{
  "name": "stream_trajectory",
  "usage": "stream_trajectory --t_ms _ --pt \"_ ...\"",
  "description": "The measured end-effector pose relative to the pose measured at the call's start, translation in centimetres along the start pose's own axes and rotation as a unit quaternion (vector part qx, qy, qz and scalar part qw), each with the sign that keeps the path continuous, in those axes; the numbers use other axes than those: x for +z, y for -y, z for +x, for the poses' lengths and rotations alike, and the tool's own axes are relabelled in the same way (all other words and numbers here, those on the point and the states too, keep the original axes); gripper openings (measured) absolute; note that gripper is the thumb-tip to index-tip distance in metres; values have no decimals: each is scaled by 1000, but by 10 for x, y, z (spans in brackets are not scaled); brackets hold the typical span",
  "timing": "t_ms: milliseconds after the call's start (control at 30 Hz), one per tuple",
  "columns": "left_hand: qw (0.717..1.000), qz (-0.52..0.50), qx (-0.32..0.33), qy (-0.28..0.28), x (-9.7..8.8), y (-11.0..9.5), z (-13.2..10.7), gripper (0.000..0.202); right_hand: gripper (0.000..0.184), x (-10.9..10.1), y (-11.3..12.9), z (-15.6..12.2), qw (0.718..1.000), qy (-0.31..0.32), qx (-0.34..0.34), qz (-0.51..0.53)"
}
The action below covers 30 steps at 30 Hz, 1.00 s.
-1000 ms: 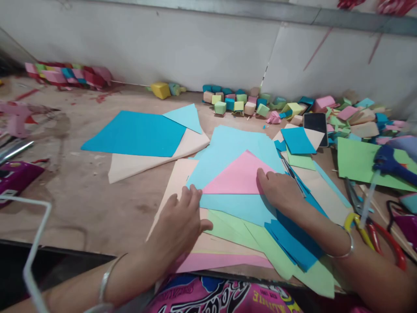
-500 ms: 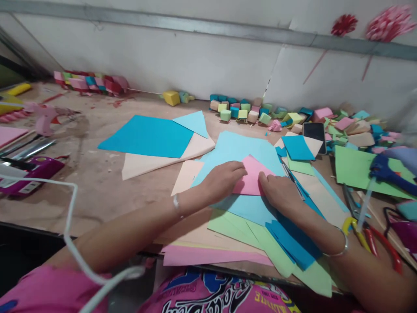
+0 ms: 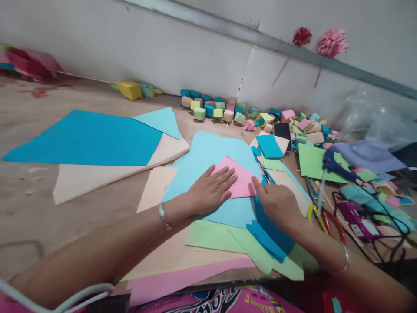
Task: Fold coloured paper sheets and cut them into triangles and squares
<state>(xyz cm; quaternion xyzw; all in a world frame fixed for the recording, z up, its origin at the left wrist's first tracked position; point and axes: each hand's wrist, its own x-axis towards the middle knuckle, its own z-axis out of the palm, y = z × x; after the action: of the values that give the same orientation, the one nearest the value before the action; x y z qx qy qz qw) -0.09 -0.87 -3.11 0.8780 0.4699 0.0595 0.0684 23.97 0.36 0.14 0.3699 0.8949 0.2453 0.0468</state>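
Note:
A pink sheet of paper (image 3: 243, 180), apparently folded, lies on a larger light blue sheet (image 3: 224, 145) in front of me. My left hand (image 3: 213, 189) rests flat over the pink paper's left part, fingers stretched out and slightly apart. At its right corner, the extended index finger of my right hand (image 3: 276, 202) touches the paper while the other fingers curl under. That hand's thumb is hidden. Dark blue strips (image 3: 269, 239) and light green sheets (image 3: 215, 234) lie just below, towards me. Beside the right hand is a slim pointed tool (image 3: 264, 171), its kind unclear.
Small coloured paper boxes (image 3: 217, 112) line the wall, with a phone (image 3: 282, 134) among scraps. To the right are scissors (image 3: 314, 191), red-handled pliers or scissors (image 3: 335, 224), a blue glue gun (image 3: 339, 165) and a purple device (image 3: 358, 219) with cables. Large blue paper (image 3: 87, 139) lies left.
My left hand has gone from bent fingers at the pink paper's edge to lying flat across it. The right index finger has straightened at the corner. The view has turned to the right.

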Motion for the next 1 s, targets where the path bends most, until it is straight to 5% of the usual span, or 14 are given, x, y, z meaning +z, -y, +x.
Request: stream_trajectory --t_ms 200,400,600,767,1000 --pt "1000 1 -1 -9 3 0 1 51 58 -9 26 -21 995 99 -29 6" --pt "1000 -18 9 -15 1 4 2 49 49 -12 14 -37 992 122 10 -10" --pt "999 -38 21 -27 0 2 -1 45 29 -25 16 -15 999 -14 -32 13" --pt "997 -64 22 -25 -8 1 -2 47 29 -19 31 11 997 -17 -75 2" --pt "976 -207 28 -69 -37 33 -26 45 33 -10 18 14 991 -122 -15 58"
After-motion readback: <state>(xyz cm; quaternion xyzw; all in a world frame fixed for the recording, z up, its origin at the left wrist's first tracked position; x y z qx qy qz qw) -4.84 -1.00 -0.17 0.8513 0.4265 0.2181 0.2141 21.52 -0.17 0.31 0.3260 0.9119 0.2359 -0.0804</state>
